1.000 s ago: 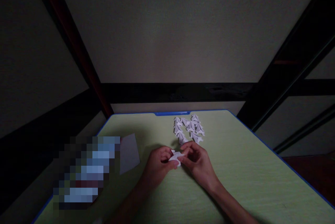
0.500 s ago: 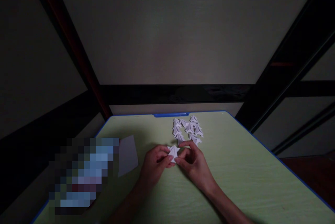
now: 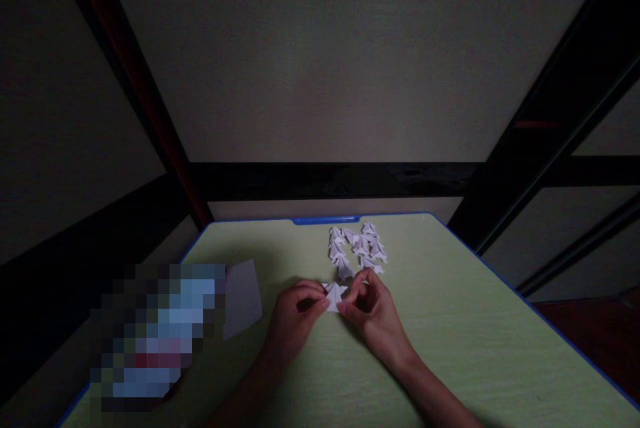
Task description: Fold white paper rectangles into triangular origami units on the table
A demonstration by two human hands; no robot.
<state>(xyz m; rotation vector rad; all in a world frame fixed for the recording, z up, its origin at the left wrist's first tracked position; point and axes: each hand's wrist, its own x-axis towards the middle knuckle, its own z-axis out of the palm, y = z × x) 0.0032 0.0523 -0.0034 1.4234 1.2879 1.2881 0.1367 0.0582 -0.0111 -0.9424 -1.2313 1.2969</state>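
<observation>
The person sits at a green bench (image 3: 475,348) with a blue edge. The left hand (image 3: 295,313) and the right hand (image 3: 374,311) meet low over the middle of the bench. Between them is a small folded paper piece (image 3: 334,293), white, and the fingers of both hands pinch it, one hand from each side. Just behind the hands lies a group of folded paper pieces (image 3: 357,248) of the same kind, close together. A flat white sheet (image 3: 243,298) lies on the bench to the left of the hands.
</observation>
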